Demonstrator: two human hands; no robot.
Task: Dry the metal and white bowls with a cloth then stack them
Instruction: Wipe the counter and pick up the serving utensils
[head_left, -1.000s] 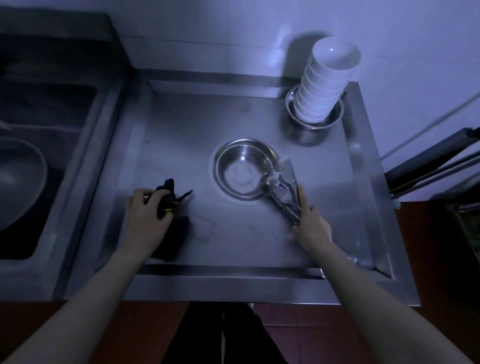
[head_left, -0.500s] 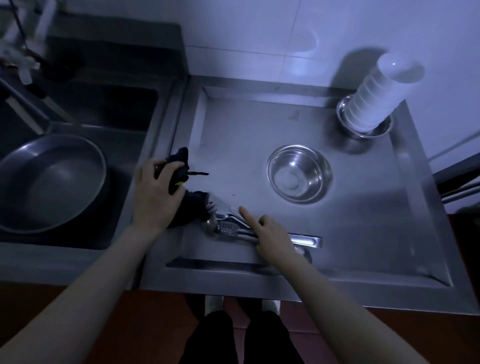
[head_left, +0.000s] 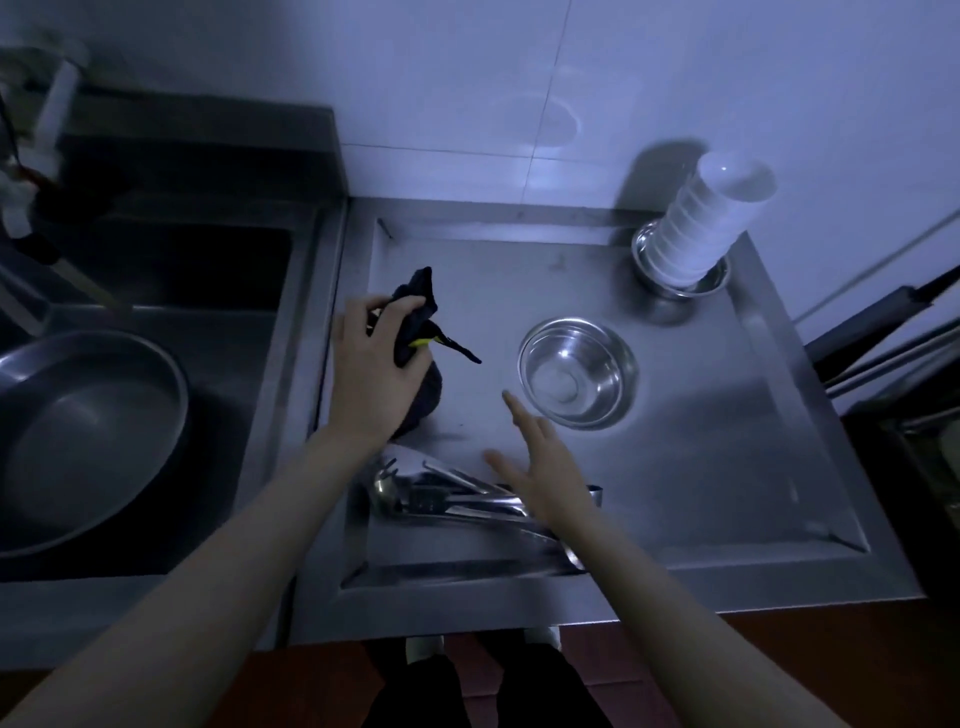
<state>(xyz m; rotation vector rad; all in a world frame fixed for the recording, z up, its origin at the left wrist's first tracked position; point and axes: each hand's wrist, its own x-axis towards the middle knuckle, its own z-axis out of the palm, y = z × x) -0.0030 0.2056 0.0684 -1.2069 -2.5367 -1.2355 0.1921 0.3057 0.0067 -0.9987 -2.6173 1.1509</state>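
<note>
Right hand now off the utensils — beside metal bowl

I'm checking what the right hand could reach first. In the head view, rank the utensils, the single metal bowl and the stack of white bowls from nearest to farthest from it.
From the right hand:
1. Utensils, just beside and under it, at the tray's front.
2. Single metal bowl, just beyond the fingertips, mid-tray.
3. Stack of white bowls, far right corner by the wall.

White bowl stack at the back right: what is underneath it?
The white bowl stack leans, nested in a metal bowl on the steel counter. Only that bowl's rim and side show; its inside, and any further bowls under it, are covered.
</note>
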